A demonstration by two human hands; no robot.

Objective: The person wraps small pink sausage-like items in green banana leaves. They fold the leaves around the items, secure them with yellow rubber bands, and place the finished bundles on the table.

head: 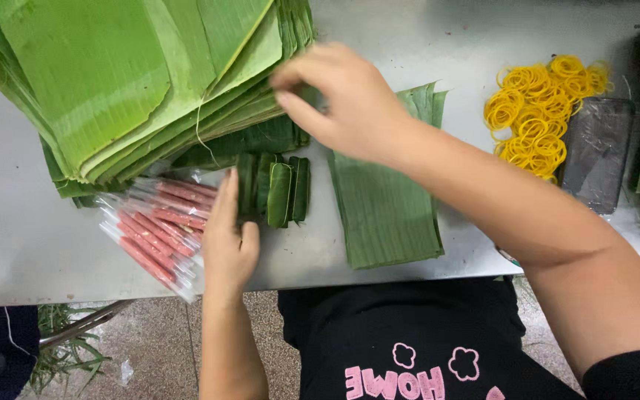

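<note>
My right hand [346, 100] reaches across to the big stack of banana leaves [135, 81], thumb and forefinger pinched at the corner of the stack; whether they have one leaf or several between them I cannot tell, since the back of my hand covers the spot. My left hand [227, 241] lies flat, fingers together, on the plastic-wrapped red sausages [161, 230], covering their right ends, its fingertips just beside the small folded leaf parcels [279, 192]. The parcels sit partly under the overhang of the big stack, so their far ends are hidden. The stack runs off the top and left of view. My right forearm crosses over the pile of cut leaf strips [387, 215], hiding its upper right part. Beyond it lie yellow rubber bands [538, 111] touching a dark tray [598, 152], with more leaves cut off at the right edge. The sausages overhang the near edge of the grey table [16, 237]; bare tabletop lies left of them and between parcels and strips
</note>
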